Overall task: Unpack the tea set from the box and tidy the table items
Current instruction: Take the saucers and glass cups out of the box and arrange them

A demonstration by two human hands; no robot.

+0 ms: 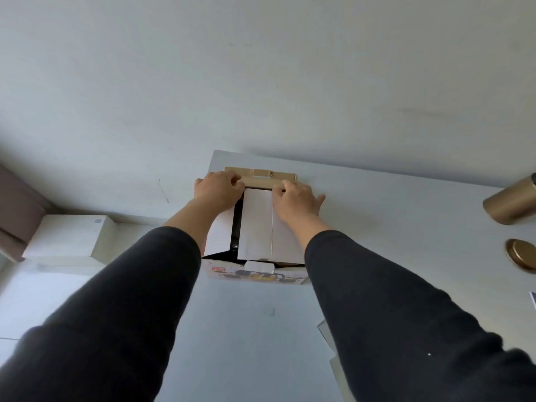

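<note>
Two hands: both reach forward to the far edge of the box [255,256], arms in dark sleeves.
Left hand [219,188]: fingers curled over the left end of the tan flap [261,177] at the box's far side, gripping it.
Right hand [298,198]: fingers curled onto the right part of the same tan flap, thumb spread out to the right over the table; it grips the flap's near edge.
Box: stands on the grey table [391,204], near the table's far left corner, top opened. Its near face carries a printed picture of dark tea ware (details too small to read).
White flaps [258,224]: lie folded over the box opening between the two wrists; a dark gap shows along their left side, contents not identifiable.
Tan flap: hinged upward and away at the far side, with a slotted tab along its top.
Gold canister [513,203]: lies on its side at the table's right edge, well apart from the box.
Gold lid [522,253]: rests flat on the table just nearer than the canister.
White carton [69,239]: sits off the table, to the left.
</note>
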